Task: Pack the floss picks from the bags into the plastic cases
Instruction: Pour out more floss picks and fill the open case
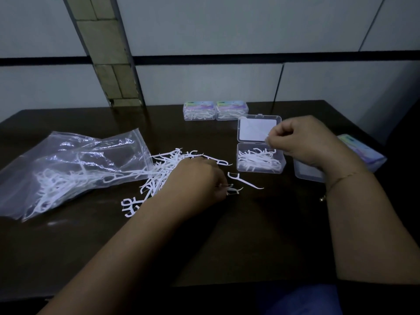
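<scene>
Pinching a few floss picks (233, 190) off the dark table (227, 242), the L hand (200, 178) sits knuckles-up w/ fingers curled down round them; white ends poke out past the fingertips. R hand (302, 139) hovers over the open case (261, 160), thumb & forefinger closed together on what looks like a thin pick; too small and blurred to be sure. Thin bracelet (341, 178) on R wrist.

Open case: clear plastic, base part-filled w/ white picks, lid (256, 129) flipped back away from the person, lying flat.

One loose pick (245, 181) lies alone betw. L hand and case. Main pile of picks (163, 171) spreads just left of L hand, partly under it, spilling from mouth of a clear zip bag (68, 169). Bag lies flat at table's left, more picks inside.

Far side of table: two shut cases (215, 110) side by side, touching, coloured labels on top, picks visible through walls. R of the R wrist: another labelled case (361, 153), partly hidden by the arm.

Grey panelled wall (204, 30) behind.
</scene>
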